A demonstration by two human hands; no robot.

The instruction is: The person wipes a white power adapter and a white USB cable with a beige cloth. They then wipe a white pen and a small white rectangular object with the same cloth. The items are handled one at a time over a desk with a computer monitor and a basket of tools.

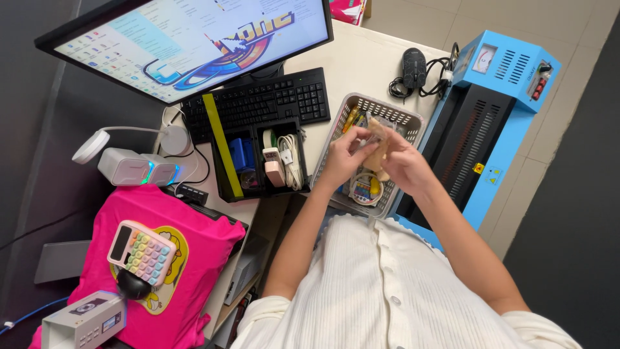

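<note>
Both hands up over the grey mesh basket (pixel 405 123), mid-surface, so anything dropped lands back in it. Left hand (pixel 345 158) & right hand (pixel 403 165) each pinch, fingers closed, one end of a small tan packet (pixel 380 143). Basket sits btwn black organizer tray (pixel 227 169) at left & blue machine (pixel 494 110) at right.

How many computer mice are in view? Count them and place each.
2: a black mouse on the desk behind the basket, and a dark mouse on the pink cloth under the calculator.
</note>
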